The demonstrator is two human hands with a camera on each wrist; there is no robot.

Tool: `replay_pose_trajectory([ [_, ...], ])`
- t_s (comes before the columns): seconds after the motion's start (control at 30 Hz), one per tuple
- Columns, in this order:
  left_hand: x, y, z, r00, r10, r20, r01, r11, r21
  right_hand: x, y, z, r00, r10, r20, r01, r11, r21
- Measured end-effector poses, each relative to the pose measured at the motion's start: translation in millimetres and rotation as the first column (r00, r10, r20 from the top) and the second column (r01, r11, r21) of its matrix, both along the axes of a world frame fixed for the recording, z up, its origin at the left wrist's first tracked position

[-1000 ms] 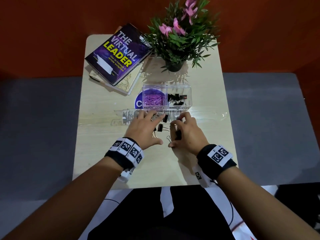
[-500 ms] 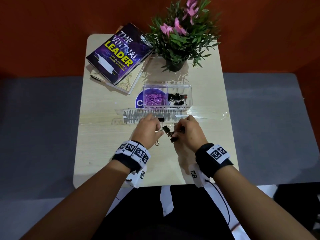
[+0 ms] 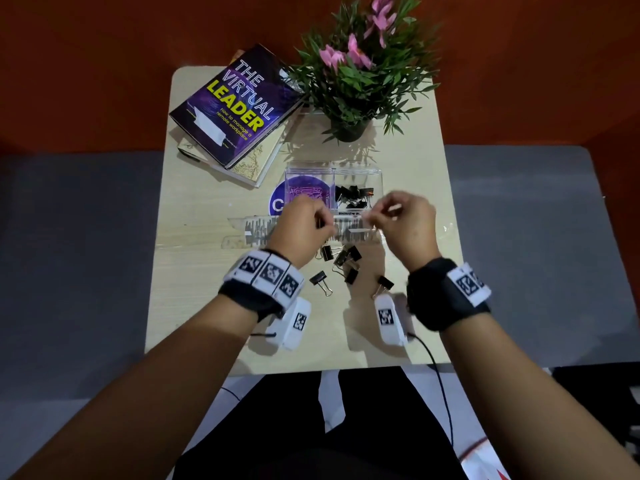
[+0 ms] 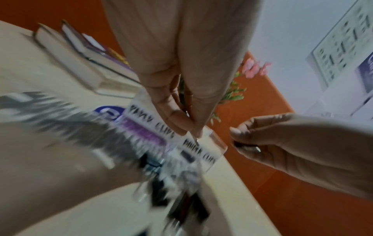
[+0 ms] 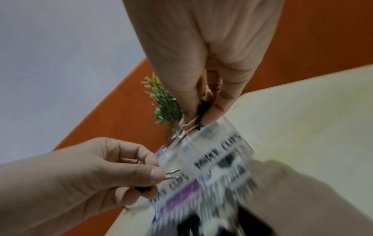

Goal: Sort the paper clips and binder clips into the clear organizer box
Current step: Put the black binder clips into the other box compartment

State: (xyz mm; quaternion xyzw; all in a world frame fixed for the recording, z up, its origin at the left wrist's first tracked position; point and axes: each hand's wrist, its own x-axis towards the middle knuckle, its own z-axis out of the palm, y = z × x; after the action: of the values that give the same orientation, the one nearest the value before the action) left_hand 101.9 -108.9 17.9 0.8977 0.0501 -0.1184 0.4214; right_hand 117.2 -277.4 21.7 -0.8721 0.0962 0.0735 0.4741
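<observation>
The clear organizer box [image 3: 375,174] stands mid-table, with purple paper clips [image 3: 306,194] in its left compartment and black binder clips [image 3: 353,197] in its right. Both hands hover just in front of it. My left hand [image 3: 327,223] pinches a black binder clip [image 5: 171,174] by its body, wire handles sticking out. My right hand [image 3: 379,216] pinches another binder clip [image 5: 203,108] above the box's front wall. Several loose binder clips [image 3: 341,261] lie on the table between my wrists. The wrist views are blurred.
A clear printed plastic strip [image 3: 256,228] lies along the box's front. Stacked books [image 3: 235,105] sit at the back left and a potted plant [image 3: 356,81] at the back. A round purple sticker [image 3: 277,202] shows left of the box.
Both hands lifted off the table, each with a binder clip pinched, and moved forward to the front of the box. Several clips stay on the table behind them.
</observation>
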Motion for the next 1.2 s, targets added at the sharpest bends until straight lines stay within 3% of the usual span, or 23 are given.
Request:
replay_pose_trajectory([
  [0.1, 28, -13, 13, 0.993, 0.018, 0.116, -0.015, 1.0, -0.02, 32, 8, 14, 0.991, -0.037, 0.127, 0.046, 0.996, -0.071],
  [0.2, 49, -25, 16, 0.989, -0.015, 0.144, 0.013, 1.0, 0.009, 46, 13, 10, 0.993, 0.021, 0.116, -0.001, 0.986, -0.169],
  [0.37, 32, -22, 17, 0.977, -0.149, 0.156, 0.135, 0.986, 0.098, 4, -7, -9, 0.989, 0.134, 0.065, -0.113, 0.958, -0.264],
  [0.43, 4, -12, 10, 0.958, -0.278, 0.073, 0.268, 0.955, 0.125, -25, -21, -21, 0.96, 0.275, -0.051, -0.278, 0.913, -0.3],
  [0.53, -34, 7, -14, 0.868, -0.479, -0.131, 0.496, 0.853, 0.161, -64, -38, -38, 0.843, 0.519, -0.145, -0.535, 0.774, -0.339],
  [0.63, -51, 16, -37, 0.777, -0.589, -0.223, 0.628, 0.754, 0.196, -84, -43, -49, 0.764, 0.625, -0.161, -0.63, 0.667, -0.398],
  [0.73, -54, 16, -43, 0.779, -0.592, -0.205, 0.626, 0.751, 0.211, -86, -46, -55, 0.787, 0.606, -0.115, -0.588, 0.682, -0.435],
  [0.93, -62, 25, -43, 0.815, -0.564, -0.132, 0.576, 0.76, 0.302, -82, -50, -53, 0.802, 0.568, -0.184, -0.587, 0.693, -0.419],
  [1.07, -60, 28, -40, 0.942, -0.328, -0.072, 0.336, 0.925, 0.179, -77, -38, -51, 0.953, 0.29, -0.093, -0.303, 0.93, -0.208],
  [1.2, -44, 19, -39, 0.987, -0.132, -0.088, 0.145, 0.976, 0.164, -71, -20, -50, 0.993, 0.024, -0.114, -0.014, 0.996, 0.088],
])
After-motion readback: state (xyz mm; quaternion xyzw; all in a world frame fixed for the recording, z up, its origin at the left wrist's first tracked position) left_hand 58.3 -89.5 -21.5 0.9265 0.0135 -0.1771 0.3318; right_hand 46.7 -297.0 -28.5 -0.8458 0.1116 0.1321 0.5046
